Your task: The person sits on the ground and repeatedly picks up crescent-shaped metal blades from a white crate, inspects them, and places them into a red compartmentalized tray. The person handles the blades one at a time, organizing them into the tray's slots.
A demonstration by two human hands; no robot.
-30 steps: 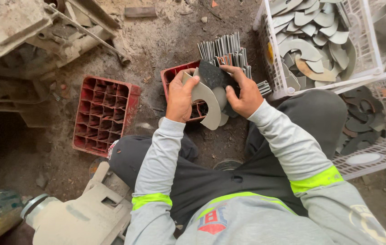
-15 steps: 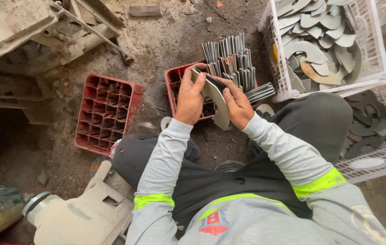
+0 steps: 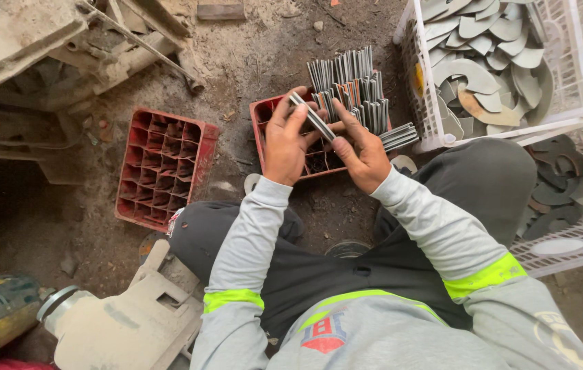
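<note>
While the person sits on the dirt floor with knees apart, both hands meet over a red plastic crate that lies just ahead of the legs. Seen from the head camera, the left hand is curled around a thin stack of flat grey metal pieces, thumb and fingers pinching its near edge. The right hand grips the same stack from the other side, its thumb pressed along the top, so the stack sits slanted between the two palms, just above the crate's divided cells.

Behind the hands, many more upright metal strips stand packed on edge in the far part of that crate, some leaning out over its right rim. A second red crate, its cells showing no strips, rests on the ground to the left, near the person's left knee but apart from the first one.

To the right stands a white mesh basket heaped with curved, crescent-shaped metal offcuts, touching the right side of the filled crate. Another white basket lies nearer, beside the right thigh, holding darker curved pieces. At the lower left sits a dusty beige machine part, and heavy grimy metalwork fills the upper left corner.
</note>
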